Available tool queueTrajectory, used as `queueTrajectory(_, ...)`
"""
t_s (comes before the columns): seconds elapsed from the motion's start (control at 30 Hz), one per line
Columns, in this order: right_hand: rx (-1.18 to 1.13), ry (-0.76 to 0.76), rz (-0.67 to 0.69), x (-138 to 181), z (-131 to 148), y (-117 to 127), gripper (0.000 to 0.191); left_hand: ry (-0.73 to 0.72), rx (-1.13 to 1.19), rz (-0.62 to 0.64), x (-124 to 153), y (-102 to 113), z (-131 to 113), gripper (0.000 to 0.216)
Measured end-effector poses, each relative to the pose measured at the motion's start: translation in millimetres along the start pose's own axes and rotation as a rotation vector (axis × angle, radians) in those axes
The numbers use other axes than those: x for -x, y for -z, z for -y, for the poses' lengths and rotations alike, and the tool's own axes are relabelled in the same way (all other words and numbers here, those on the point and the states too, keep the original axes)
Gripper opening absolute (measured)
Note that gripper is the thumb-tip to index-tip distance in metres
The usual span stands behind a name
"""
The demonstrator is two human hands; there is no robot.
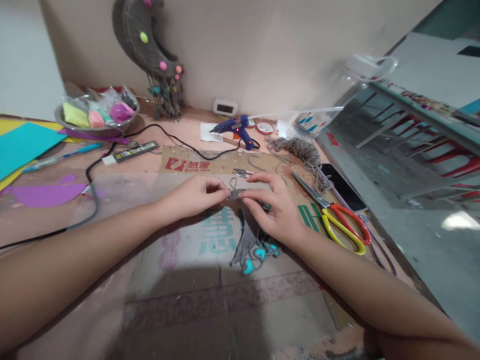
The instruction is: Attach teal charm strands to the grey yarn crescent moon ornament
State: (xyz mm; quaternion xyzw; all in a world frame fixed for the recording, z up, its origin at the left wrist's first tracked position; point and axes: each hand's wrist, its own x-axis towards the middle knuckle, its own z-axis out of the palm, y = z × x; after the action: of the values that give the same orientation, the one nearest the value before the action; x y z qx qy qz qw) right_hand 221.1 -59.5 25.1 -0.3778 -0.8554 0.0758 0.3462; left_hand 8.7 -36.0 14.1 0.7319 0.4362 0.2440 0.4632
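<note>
A grey yarn ornament (252, 239) with a small loop at its top and turquoise teardrop shapes at its lower ends lies under and between my hands. My left hand (204, 196) pinches the left side of its wrapped top, thumb against fingertips. From the other side, my right hand (275, 207) grips the same top between thumb and finger, its index finger stretched forward. The right palm covers part of the ornament's strands. Just beyond my fingertips lie small thread snips (242, 173), close to the right index finger.
Cardboard (180, 295) covers the work area. Scissors (332, 212), a phone (344, 186) and grey yarn (303, 155) lie to the right. A blue glue gun (236, 127) with its cord stands behind. A bowl (99, 130), coloured sheets (30, 145) and a cutter blade case (137, 151) lie left.
</note>
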Motion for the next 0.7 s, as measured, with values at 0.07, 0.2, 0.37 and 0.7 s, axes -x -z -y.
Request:
queueTrajectory(0.07,0.034,0.040,0.025,1.4,0.9,0.3,0.016,0.003,0.020,-0.002,0.0,-0.3,0.6,0.024)
queueTrajectory(0.2,0.072,0.082,0.028,3.7,-1.6,-3.8,0.018,0.000,0.044,-0.001,0.2,-0.6,0.5,0.022)
queueTrajectory(0.37,0.097,0.098,0.032,3.6,-3.3,-6.3,0.018,-0.019,0.047,0.009,0.3,-0.1,0.7,0.022)
queueTrajectory(0.7,0.085,0.096,0.029,2.8,-0.1,-3.3,0.021,-0.013,0.040,0.015,-0.3,-0.1,1.3,0.024)
